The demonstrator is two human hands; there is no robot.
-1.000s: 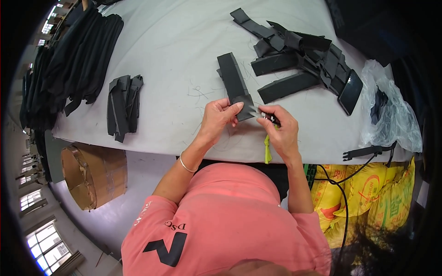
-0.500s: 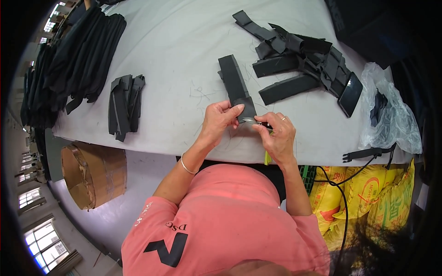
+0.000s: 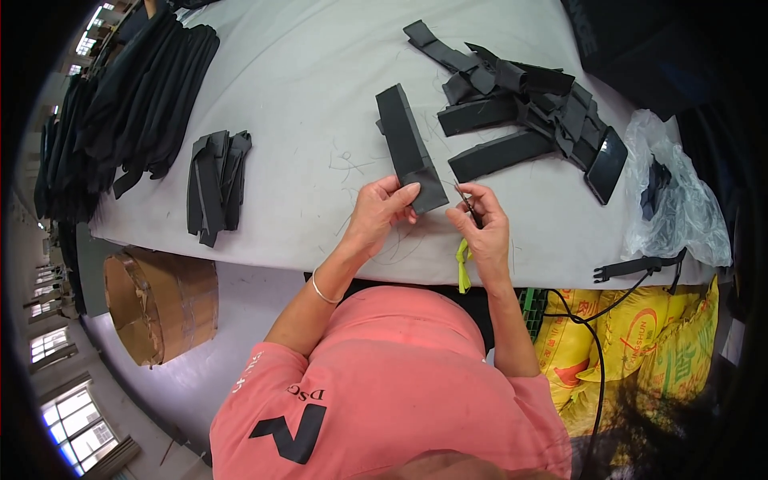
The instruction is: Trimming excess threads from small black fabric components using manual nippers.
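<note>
Two hands at table's [image 3: 304, 104] near edge: I see left hand [image 3: 378, 214] clamped on black strip [image 3: 410, 148], right hand [image 3: 480, 224] pinching small snips [image 3: 466, 200]. Clear plastic bag [image 3: 680, 208] at 3 o'clock; yellow sacks [image 3: 640, 336] at 5.

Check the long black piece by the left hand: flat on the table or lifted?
Flat: black piece lies along the table; left hand pinches its near end.

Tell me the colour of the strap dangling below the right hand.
Bright yellow-green; the strap hangs under the right hand, clearest in the head view.

Long black folded fabric piece [image 3: 410, 150], flat on grey table, near end pinched, small snips [image 3: 466, 202] beside
</note>
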